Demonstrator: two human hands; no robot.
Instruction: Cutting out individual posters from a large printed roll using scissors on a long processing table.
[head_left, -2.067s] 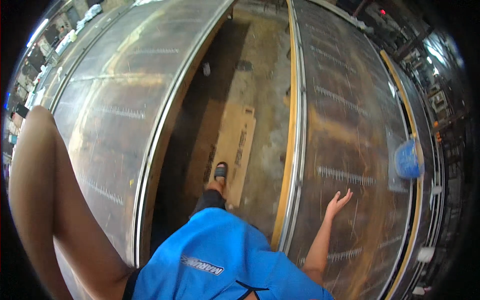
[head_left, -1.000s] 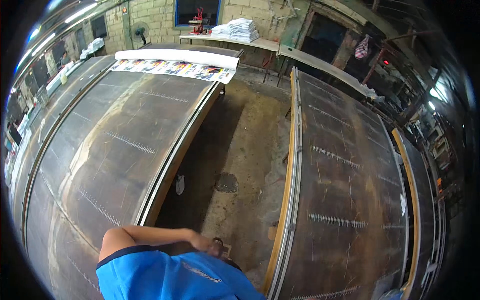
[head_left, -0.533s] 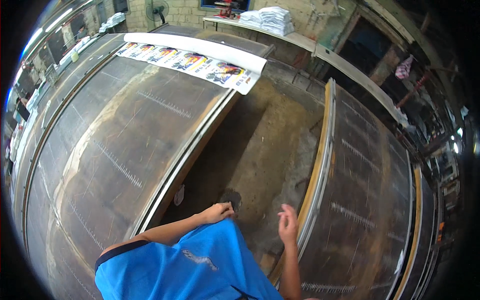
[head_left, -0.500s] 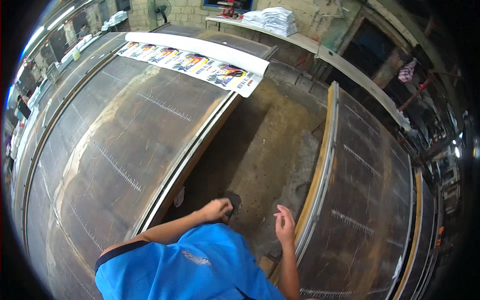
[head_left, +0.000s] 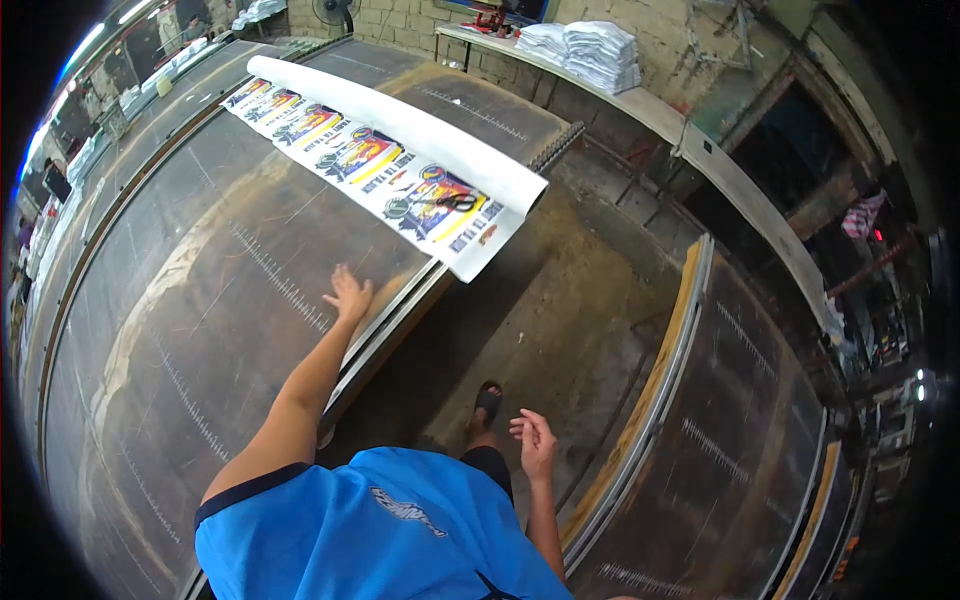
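My left hand (head_left: pixel 348 294) reaches out over the long dark table (head_left: pixel 230 320) on the left, fingers spread and close to its surface; whether it touches cannot be made out. It holds nothing. Over the floor gap hangs my right hand (head_left: pixel 535 438), empty, with its fingers loosely bent and apart. Farther along the left table lies a wide roll of white sheet (head_left: pixel 400 118). Its unrolled part, a printed sheet (head_left: pixel 350 155) with a repeated colourful design, reaches slightly past the table's metal-edged side. Neither hand touches the roll.
A second dark table (head_left: pixel 720 400) with a wood and metal edge (head_left: pixel 640 400) runs along my right. Between the tables is a concrete floor aisle (head_left: pixel 570 310), with my sandalled foot (head_left: pixel 487 398) in it. White stacks (head_left: pixel 600 55) sit on a bench at the back wall.
My left hand has moved from in front of my body out over the left table and opened. I have come nearer to the printed sheet, and my foot now shows.
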